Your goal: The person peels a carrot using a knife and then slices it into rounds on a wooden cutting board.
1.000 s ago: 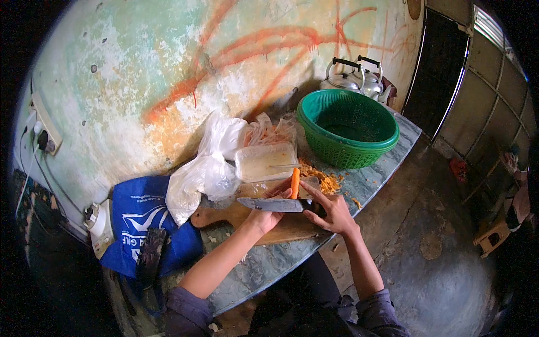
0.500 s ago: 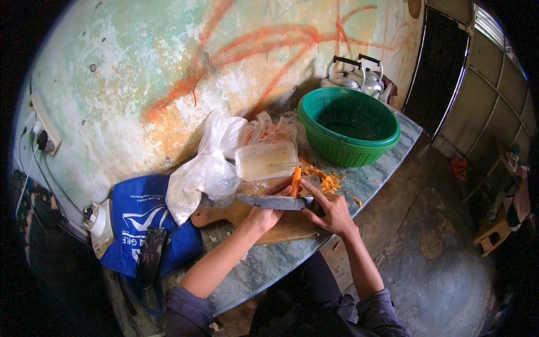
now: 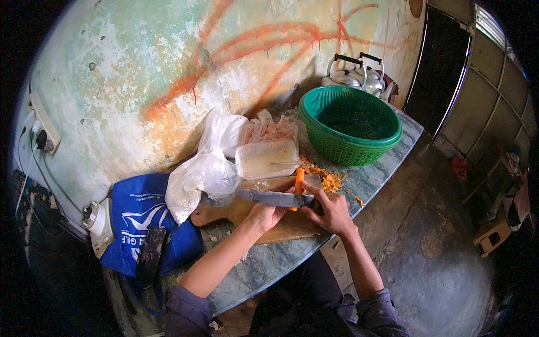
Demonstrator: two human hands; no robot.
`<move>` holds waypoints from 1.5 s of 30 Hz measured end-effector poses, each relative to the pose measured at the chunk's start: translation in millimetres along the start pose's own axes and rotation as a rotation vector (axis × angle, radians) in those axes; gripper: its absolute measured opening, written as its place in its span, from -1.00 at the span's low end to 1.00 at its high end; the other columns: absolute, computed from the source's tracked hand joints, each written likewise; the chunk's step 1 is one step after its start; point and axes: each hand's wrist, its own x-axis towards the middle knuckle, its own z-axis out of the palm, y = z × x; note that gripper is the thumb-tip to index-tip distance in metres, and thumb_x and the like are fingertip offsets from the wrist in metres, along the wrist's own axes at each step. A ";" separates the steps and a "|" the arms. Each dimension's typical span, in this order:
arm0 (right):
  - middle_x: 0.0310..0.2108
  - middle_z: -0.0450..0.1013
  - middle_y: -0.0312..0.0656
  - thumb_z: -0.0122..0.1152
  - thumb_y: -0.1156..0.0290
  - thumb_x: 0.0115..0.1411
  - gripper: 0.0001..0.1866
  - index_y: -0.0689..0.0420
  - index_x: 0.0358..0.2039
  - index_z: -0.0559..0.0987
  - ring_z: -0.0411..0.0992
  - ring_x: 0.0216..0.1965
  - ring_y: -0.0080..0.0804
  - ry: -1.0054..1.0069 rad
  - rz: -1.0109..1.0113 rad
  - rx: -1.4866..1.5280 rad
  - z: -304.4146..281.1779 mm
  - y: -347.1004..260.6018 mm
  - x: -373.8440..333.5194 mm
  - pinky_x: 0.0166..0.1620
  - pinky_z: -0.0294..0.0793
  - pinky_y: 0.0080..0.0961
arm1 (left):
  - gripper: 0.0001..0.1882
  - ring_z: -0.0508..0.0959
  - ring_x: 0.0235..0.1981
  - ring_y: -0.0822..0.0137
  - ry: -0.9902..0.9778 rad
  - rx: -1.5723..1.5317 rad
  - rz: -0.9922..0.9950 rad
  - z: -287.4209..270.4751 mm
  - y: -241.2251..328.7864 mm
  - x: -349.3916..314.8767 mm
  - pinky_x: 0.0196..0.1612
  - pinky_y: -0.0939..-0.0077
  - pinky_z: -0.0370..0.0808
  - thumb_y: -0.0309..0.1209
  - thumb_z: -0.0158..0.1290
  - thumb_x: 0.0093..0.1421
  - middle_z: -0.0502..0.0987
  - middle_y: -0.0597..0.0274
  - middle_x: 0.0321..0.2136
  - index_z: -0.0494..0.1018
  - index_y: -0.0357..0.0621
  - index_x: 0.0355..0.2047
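Observation:
My right hand (image 3: pixel 333 213) grips the handle of a wide-bladed knife (image 3: pixel 269 197), its blade pointing left across the front of my left hand. Fingers of my left hand (image 3: pixel 268 216) are closed round an orange carrot (image 3: pixel 300 180) that stands nearly upright, crossing behind the blade near the handle; part of that hand is hidden by the blade. Both hands are above a wooden cutting board (image 3: pixel 224 213) with a rounded handle on its left. Orange peelings (image 3: pixel 332 182) lie in a heap just beyond the right hand.
A white plastic tray (image 3: pixel 252 175) and bags of white stuff (image 3: pixel 191 191) stand behind the board. A green basket (image 3: pixel 348 151) is at the back right, with metal kettles (image 3: pixel 345 78) behind it. The blue bag (image 3: pixel 129 213) lies left on the marble-patterned table (image 3: pixel 247 283).
The carrot has shifted slightly in my left hand, and its lower end now shows below the blade. The knife and both hands stay in nearly the same place.

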 end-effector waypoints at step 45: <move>-0.67 0.37 -0.17 0.29 0.17 0.01 -0.18 -0.09 0.30 0.19 0.41 -0.59 -0.18 -0.002 0.026 0.018 2.3 -6.7 6.5 -0.44 0.38 -0.31 | -0.55 0.54 -0.16 0.38 0.180 0.067 0.144 4.3 -7.0 2.6 -0.05 0.46 0.48 -0.41 0.12 0.20 0.55 0.22 -0.14 0.36 -0.18 0.10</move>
